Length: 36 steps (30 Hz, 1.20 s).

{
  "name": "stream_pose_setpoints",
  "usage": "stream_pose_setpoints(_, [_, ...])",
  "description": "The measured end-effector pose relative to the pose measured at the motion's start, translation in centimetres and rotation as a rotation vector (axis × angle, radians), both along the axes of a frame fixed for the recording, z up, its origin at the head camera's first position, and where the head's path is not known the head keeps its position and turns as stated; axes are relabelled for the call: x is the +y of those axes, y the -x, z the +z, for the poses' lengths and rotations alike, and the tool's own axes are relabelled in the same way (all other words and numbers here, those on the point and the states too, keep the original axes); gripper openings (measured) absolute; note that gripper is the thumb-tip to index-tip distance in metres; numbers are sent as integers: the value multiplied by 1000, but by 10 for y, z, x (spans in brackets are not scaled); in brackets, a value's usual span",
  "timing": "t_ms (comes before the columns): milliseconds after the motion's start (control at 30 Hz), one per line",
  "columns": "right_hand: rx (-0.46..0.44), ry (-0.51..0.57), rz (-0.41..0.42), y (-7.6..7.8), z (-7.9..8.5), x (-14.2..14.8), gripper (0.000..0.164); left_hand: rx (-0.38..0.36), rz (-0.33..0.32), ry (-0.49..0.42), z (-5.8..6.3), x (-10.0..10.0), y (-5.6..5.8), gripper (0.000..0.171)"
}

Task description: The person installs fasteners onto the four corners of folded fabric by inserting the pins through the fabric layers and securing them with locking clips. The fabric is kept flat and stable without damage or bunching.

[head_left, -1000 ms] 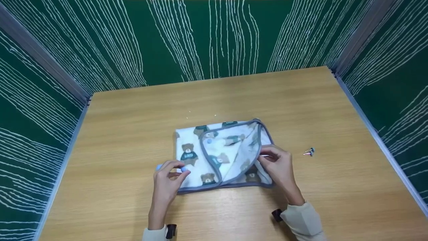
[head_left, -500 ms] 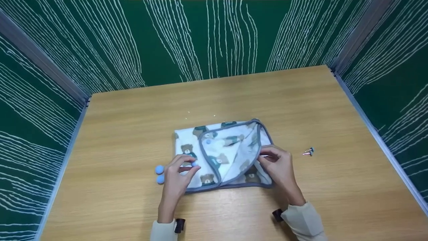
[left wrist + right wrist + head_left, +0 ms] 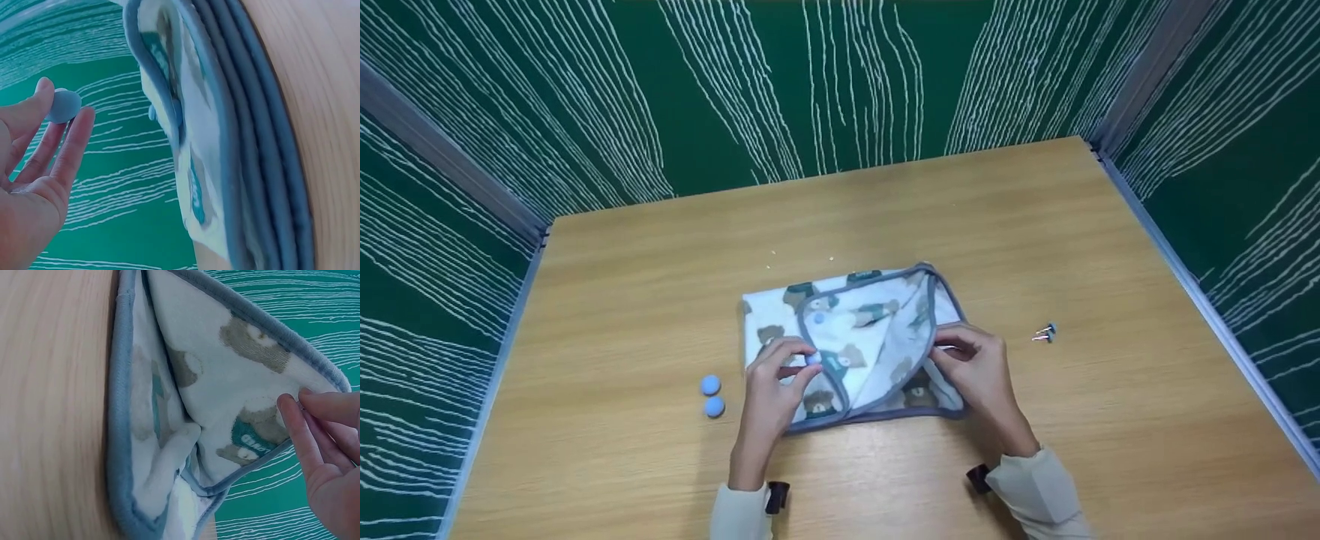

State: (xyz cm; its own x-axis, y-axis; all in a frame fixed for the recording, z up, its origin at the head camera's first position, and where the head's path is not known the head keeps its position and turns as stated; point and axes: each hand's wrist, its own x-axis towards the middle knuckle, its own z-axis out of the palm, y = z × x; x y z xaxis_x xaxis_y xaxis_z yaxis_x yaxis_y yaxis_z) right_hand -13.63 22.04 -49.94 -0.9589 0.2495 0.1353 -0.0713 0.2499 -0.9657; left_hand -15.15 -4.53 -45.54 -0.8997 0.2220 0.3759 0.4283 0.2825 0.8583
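Dark-green walls (image 3: 637, 45) with wavy white lines enclose the light wood-grain tabletop (image 3: 622, 315) before me. Between its left and right edges lies a folded white plush cloth (image 3: 862, 330), printed with brown bears and trimmed in grey-blue; a small light-blue round button (image 3: 819, 318) shows on top. My left hand (image 3: 774, 382) pinches a smooth light-blue round cap (image 3: 66, 107) above the cloth's left part. My right hand (image 3: 979, 369) pinches the cloth's lifted flap on its right side. Toward the tabletop's left edge sit two blue round caps (image 3: 714, 406); toward its right edge lie two small teal-headed metal pins (image 3: 1051, 328).
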Motion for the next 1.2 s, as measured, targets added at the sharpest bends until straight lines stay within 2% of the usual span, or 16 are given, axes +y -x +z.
stream_pose_setpoints(100, [27,24,-1,0,3,-1,17,32,-21,-15,0,4,2,16])
stream_pose_setpoints(200, [49,29,3,-3,13,-4,14,60,-45,-18,1,9,4,15])
stream_pose_setpoints(333, [23,17,12,-6,25,-7,14,41,-47,-3,3,14,4,16])
stream_pose_setpoints(400, [2,20,16,-4,20,-5,15,18,-47,-6,4,17,5,17])
stream_pose_setpoints(433, [1,18,16,-3,17,-3,16,11,-48,-13,0,18,6,18])
stream_pose_setpoints(567, [30,10,26,1,3,3,18,9,-61,-38,0,25,8,16])
stream_pose_setpoints(633, [42,8,33,2,1,3,19,20,-66,-43,2,29,8,16])
stream_pose_setpoints(667, [44,8,38,3,1,3,19,24,-69,-43,7,32,7,15])
stream_pose_setpoints(900, [19,8,56,3,1,2,21,37,-106,-59,10,45,10,14])
stream_pose_setpoints(1000, [21,18,48,3,0,2,20,27,-139,-69,5,50,13,14])
stream_pose_setpoints(1200, [59,78,50,3,-4,1,19,40,-172,-68,-22,59,24,15])
